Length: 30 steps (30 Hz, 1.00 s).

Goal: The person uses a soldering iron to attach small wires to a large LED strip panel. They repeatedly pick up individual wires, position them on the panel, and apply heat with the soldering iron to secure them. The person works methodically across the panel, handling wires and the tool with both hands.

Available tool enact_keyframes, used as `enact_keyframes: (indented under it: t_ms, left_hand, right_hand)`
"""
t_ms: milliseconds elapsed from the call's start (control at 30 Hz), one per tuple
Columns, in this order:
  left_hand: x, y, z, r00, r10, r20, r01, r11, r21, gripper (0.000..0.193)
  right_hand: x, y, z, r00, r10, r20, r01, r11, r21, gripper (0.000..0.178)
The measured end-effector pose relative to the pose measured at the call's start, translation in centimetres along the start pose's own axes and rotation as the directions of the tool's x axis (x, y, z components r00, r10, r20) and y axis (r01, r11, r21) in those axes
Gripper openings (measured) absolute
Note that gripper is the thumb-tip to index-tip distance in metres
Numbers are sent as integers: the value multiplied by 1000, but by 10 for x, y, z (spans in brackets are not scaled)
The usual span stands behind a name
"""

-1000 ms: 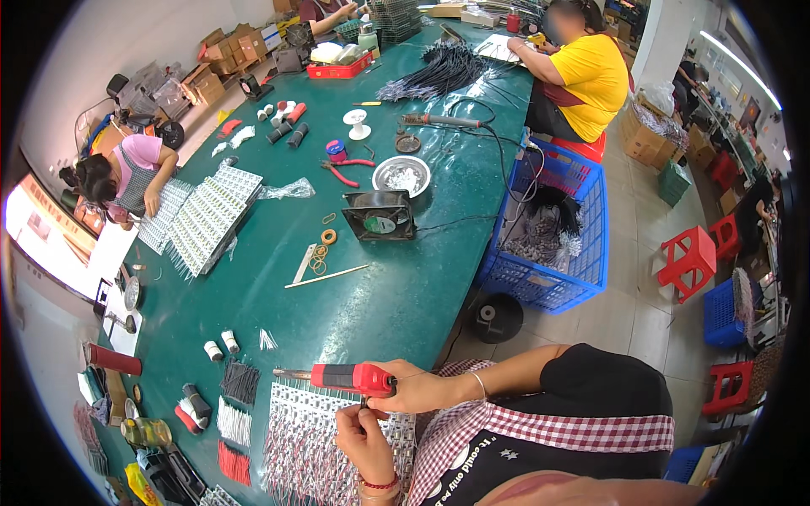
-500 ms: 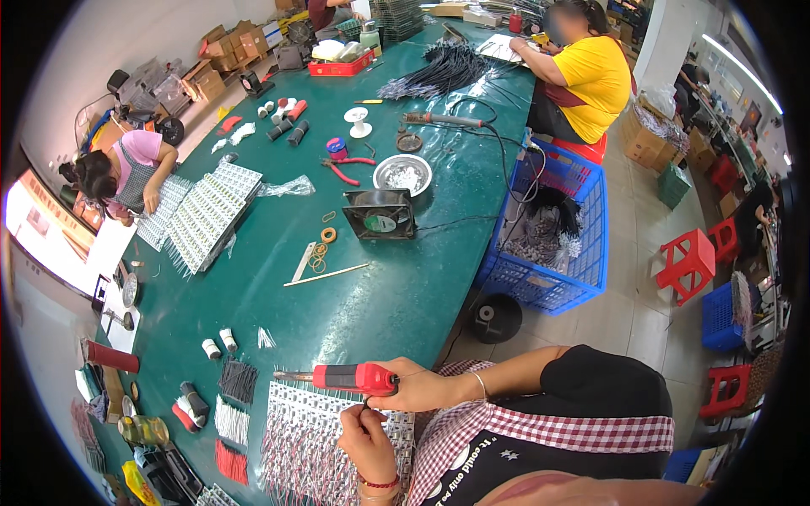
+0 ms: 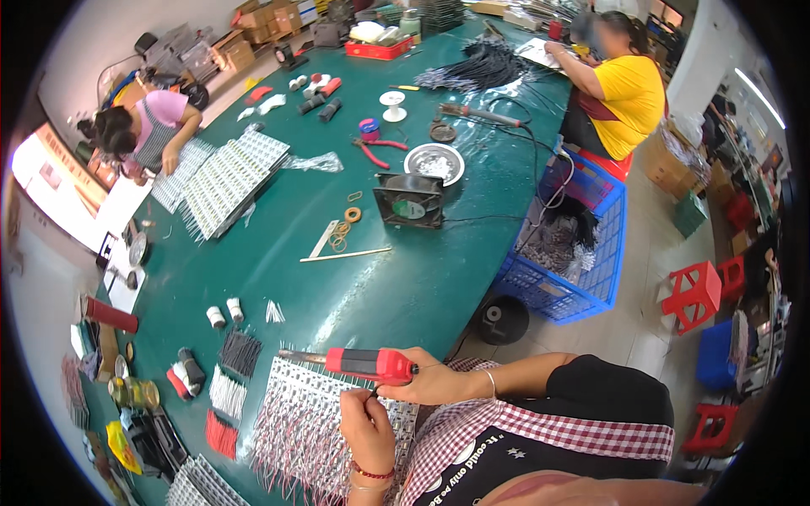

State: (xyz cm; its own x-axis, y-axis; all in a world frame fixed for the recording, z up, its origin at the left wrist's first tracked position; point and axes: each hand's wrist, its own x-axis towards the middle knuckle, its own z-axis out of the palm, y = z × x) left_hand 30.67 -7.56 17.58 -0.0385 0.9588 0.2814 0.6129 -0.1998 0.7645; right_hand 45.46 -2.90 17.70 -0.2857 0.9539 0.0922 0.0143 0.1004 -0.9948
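Note:
My right hand (image 3: 426,377) is wrapped round the handle of a red and black handheld tool (image 3: 369,365) with a long metal tip pointing left. The tool lies level over the far edge of a white component panel (image 3: 295,384), from which many thin red and white wires hang toward me. Just below the tool, my left hand (image 3: 369,428) is closed in a pinch. Something small and dark shows at its fingertips, too small to name. Beside the panel lie bundles of black sleeves (image 3: 240,352), white sleeves (image 3: 229,396) and red sleeves (image 3: 221,433).
A black fan (image 3: 409,202), a metal bowl (image 3: 434,164), red-handled pliers (image 3: 380,152) and a wooden stick (image 3: 346,255) lie across the green table (image 3: 287,287). A blue crate (image 3: 557,295) stands off its right edge. Two people work at the table's far sides.
The whole view has shifted, moving the table things right in the picture. Both hands keep nearly the same pose over the panel, the tool still in my right hand.

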Motion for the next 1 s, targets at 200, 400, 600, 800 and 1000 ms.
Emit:
enact_keyframes:
  t_ms: [200, 400, 600, 800, 1000]
  left_hand:
    - [-2, -9, -16, 986, 161, 53, -168, 964, 207, 5]
    - [-2, -14, -23, 996, 28, 86, -36, 996, 86, 5]
    - [2, -19, -27, 996, -4, 86, 4, 1000, 6, 6]
    - [0, -18, -29, 994, 91, 60, -96, 992, 81, 5]
    - [-7, -19, -31, 994, 93, 60, -97, 993, 64, 6]
  right_hand:
    - [5, 5, 9, 999, 26, 31, -25, 999, -35, 38]
    - [6, 8, 16, 995, 64, 72, -63, 998, -7, 36]
    - [7, 8, 11, 981, 108, 162, -127, 985, 112, 25]
    - [11, 2, 9, 966, 121, 227, -151, 981, 119, 17]
    - [8, 6, 8, 953, 138, 268, -180, 974, 138, 18]
